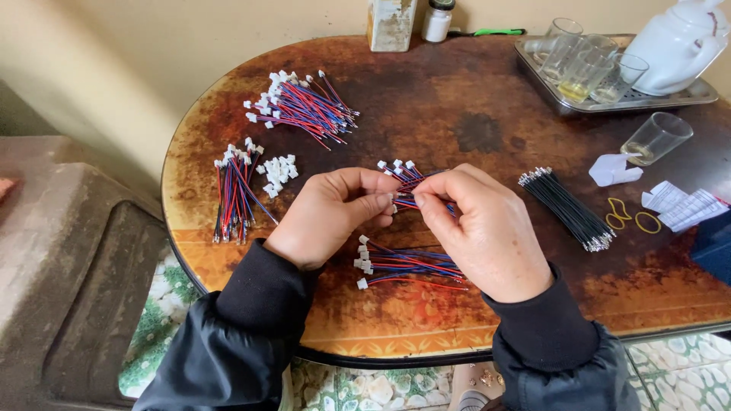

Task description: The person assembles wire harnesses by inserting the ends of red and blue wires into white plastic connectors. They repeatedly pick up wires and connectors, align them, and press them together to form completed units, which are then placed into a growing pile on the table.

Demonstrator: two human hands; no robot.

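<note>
At the centre of the frame, the left hand [331, 217] and right hand [476, 228] meet fingertip to fingertip, both pinched narrow on a small bunch of red-and-blue wires [403, 183] with white plugs, which fans out just above the knuckles. A second wire bundle [407, 266] lies on the bench [472, 122] directly below the hands, between the wrists.

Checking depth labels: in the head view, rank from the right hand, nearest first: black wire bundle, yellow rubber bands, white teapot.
From the right hand:
1. Black wire bundle, just to its right on the table.
2. Yellow rubber bands, farther right, past the bundle's end.
3. White teapot, far right corner, on the metal tray.
</note>
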